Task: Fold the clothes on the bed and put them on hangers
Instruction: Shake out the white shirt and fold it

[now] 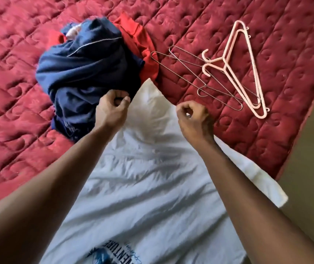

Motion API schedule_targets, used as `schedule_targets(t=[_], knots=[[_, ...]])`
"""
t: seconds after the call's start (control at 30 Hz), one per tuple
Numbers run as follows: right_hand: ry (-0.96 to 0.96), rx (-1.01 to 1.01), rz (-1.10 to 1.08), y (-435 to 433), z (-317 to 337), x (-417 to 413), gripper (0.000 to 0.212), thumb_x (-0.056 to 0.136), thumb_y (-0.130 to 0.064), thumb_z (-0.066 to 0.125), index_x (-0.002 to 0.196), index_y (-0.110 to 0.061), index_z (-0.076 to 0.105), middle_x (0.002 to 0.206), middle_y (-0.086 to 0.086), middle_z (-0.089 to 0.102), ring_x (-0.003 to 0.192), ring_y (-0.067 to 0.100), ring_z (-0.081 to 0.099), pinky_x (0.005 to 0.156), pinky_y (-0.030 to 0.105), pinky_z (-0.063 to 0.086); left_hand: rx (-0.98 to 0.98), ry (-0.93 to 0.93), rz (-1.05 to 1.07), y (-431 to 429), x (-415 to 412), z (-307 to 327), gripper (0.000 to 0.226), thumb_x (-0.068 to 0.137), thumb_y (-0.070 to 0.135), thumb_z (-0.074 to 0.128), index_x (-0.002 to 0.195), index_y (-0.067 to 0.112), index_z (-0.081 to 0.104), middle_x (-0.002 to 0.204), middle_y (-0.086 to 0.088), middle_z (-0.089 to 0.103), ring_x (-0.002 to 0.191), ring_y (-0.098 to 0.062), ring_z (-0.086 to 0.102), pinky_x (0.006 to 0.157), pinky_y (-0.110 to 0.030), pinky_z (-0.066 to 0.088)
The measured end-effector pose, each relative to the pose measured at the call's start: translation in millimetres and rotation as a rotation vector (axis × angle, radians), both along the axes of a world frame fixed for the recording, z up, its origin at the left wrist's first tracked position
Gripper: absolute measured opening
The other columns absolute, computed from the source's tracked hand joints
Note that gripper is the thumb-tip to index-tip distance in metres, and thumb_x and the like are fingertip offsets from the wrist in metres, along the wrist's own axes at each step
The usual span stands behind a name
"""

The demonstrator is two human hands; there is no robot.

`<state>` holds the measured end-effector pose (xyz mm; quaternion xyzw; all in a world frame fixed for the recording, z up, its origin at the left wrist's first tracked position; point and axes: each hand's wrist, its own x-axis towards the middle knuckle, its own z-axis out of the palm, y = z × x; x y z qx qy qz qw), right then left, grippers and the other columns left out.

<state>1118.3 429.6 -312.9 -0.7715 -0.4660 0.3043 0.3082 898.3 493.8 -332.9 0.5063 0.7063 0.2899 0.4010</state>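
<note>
A white T-shirt [142,178] with a dark print near me lies spread on the red quilted bed [18,130]. Its far end rises in a peak between my hands. My left hand [112,109] pinches the shirt's left edge with curled fingers. At the shirt's right edge, my right hand [192,119] pinches the fabric the same way. Just beyond my left hand sits a crumpled pile of navy clothes [87,73], with a red garment [139,40] under and behind it.
Two wire hangers [188,79] and two pink plastic hangers [247,73] lie overlapping on the quilt to the right of the pile. The bed's edge runs diagonally at the right, with tan floor [308,168] beyond it.
</note>
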Motion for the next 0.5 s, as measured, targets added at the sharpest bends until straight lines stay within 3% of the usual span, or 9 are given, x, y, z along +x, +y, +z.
schedule_targets(t=[0.07,0.1,0.17,0.23,0.3,0.37,0.43,0.5], knots=[[0.143,-0.012,-0.023,37.4,-1.1,-25.5,0.013,0.087,-0.029,0.060,0.089,-0.035,0.071,0.084,-0.011,0.074,0.072,0.014,0.073,0.076,0.038,0.061,-0.036,0.112,-0.046,-28.9,-27.1,-8.8,0.016,0.093,0.034,0.067,0.103,0.025,0.075,0.090,0.009,0.075,0.086,-0.014,0.072,0.080,-0.034,0.059],[0.172,-0.023,-0.013,53.2,-1.7,-35.6,0.019,0.087,-0.028,0.060,0.100,-0.036,0.071,0.090,-0.012,0.074,0.071,0.013,0.073,0.076,0.038,0.062,-0.062,0.139,-0.060,-41.4,-40.1,-14.7,0.017,0.095,0.034,0.068,0.106,0.024,0.074,0.093,0.008,0.074,0.090,-0.016,0.072,0.082,-0.033,0.057],[0.277,-0.061,0.032,80.3,-1.6,-50.6,0.039,0.093,-0.022,0.059,0.132,-0.025,0.061,0.113,-0.006,0.066,0.065,0.013,0.071,0.067,0.033,0.059,-0.111,0.144,-0.077,-59.6,-60.5,-28.2,0.031,0.094,0.043,0.068,0.115,0.020,0.070,0.101,0.000,0.074,0.098,-0.023,0.071,0.090,-0.038,0.058],[0.343,-0.149,0.087,100.4,-2.8,-63.5,0.050,0.098,-0.017,0.059,0.146,-0.018,0.046,0.123,0.001,0.057,0.060,0.016,0.068,0.053,0.029,0.054,-0.139,0.189,-0.151,-68.2,-73.2,-34.7,0.035,0.093,0.044,0.070,0.117,0.020,0.068,0.103,-0.002,0.074,0.098,-0.025,0.070,0.091,-0.042,0.057],[0.276,-0.195,0.134,113.9,-5.7,-70.1,0.038,0.098,-0.011,0.064,0.134,-0.014,0.054,0.111,0.007,0.061,0.055,0.015,0.066,0.047,0.027,0.053,-0.175,0.296,-0.253,-71.7,-81.6,-35.9,0.022,0.091,0.041,0.075,0.105,0.025,0.068,0.091,0.004,0.071,0.088,-0.022,0.066,0.077,-0.036,0.053],[0.200,-0.194,0.074,120.8,-7.1,-68.3,0.010,0.094,-0.005,0.067,0.097,-0.015,0.065,0.083,0.011,0.069,0.045,0.012,0.063,0.050,0.029,0.056,-0.224,0.354,-0.301,-75.1,-88.9,-32.6,0.023,0.087,0.041,0.078,0.084,0.026,0.061,0.076,0.008,0.063,0.077,-0.022,0.061,0.060,-0.030,0.041],[0.114,-0.144,-0.012,123.0,-7.4,-63.4,0.019,0.090,-0.006,0.067,0.077,-0.019,0.067,0.063,0.005,0.069,0.044,0.012,0.066,0.056,0.032,0.060,-0.222,0.372,-0.290,-81.7,-97.9,-34.0,0.028,0.090,0.039,0.075,0.077,0.024,0.056,0.074,0.005,0.060,0.076,-0.025,0.058,0.057,-0.032,0.033],[0.072,-0.036,-0.077,118.5,-1.9,-57.8,0.014,0.087,-0.009,0.067,0.078,-0.019,0.070,0.059,0.002,0.069,0.050,0.013,0.071,0.058,0.029,0.062,-0.175,0.351,-0.247,-92.0,-104.5,-36.9,0.024,0.093,0.039,0.070,0.083,0.024,0.054,0.083,-0.001,0.062,0.082,-0.027,0.058,0.064,-0.035,0.034]])
